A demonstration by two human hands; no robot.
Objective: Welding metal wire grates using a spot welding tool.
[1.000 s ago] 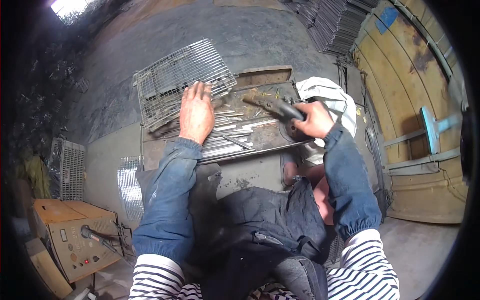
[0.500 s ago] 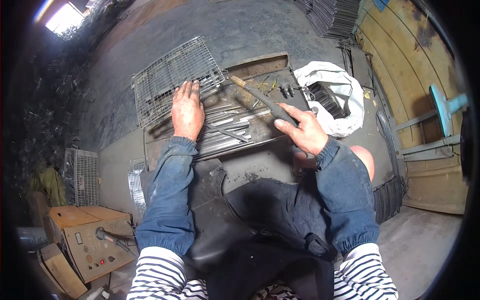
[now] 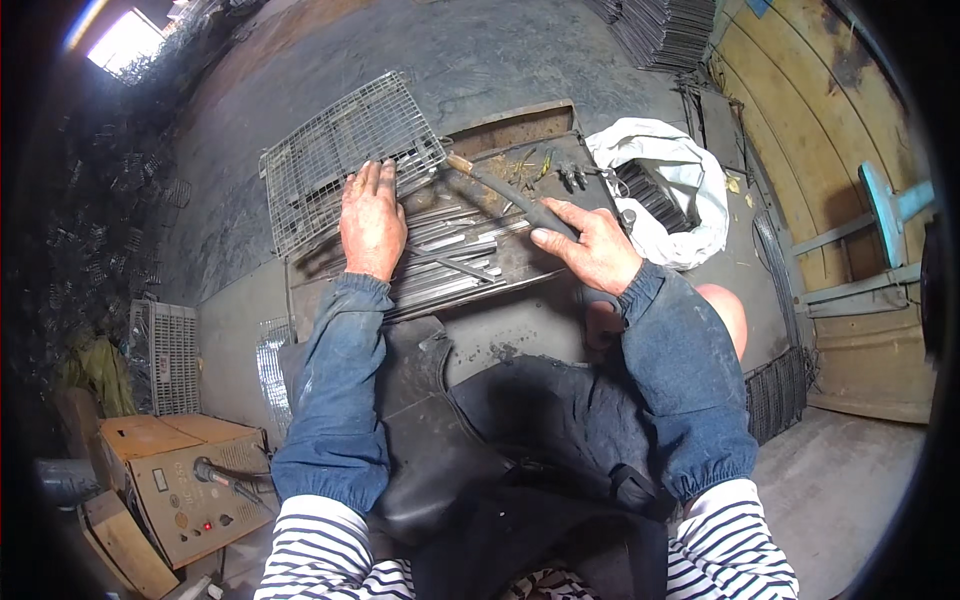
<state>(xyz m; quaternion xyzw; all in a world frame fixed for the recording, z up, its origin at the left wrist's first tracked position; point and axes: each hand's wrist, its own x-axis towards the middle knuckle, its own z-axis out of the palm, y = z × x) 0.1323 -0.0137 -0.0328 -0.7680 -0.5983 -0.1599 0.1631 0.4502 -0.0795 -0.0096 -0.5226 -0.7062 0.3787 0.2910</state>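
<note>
My left hand (image 3: 372, 225) lies open on the near edge of a rectangular wire mesh panel (image 3: 345, 125), fingers stretched forward and close together. My right hand (image 3: 592, 245) is closed round the dark grip of a long welding torch (image 3: 505, 193). Its copper-brown tip points up and left, close to the mesh panel's right corner; I cannot tell whether they touch. Below the panel, several loose metal strips (image 3: 445, 275) lie in a pile on the low worktable (image 3: 540, 258), between my hands.
A white sack (image 3: 705, 200) holding dark metal pieces stands right of the worktable. Small clamps (image 3: 572, 177) lie at its far right. A yellow welding machine (image 3: 200, 490) sits at lower left, beside a grey crate (image 3: 165, 355). Stacked dark mesh (image 3: 665, 35) stands at the back.
My right hand and the torch have shifted left and slightly up, bringing the tip closer to the mesh panel's corner. My left hand and the panel have barely moved.
</note>
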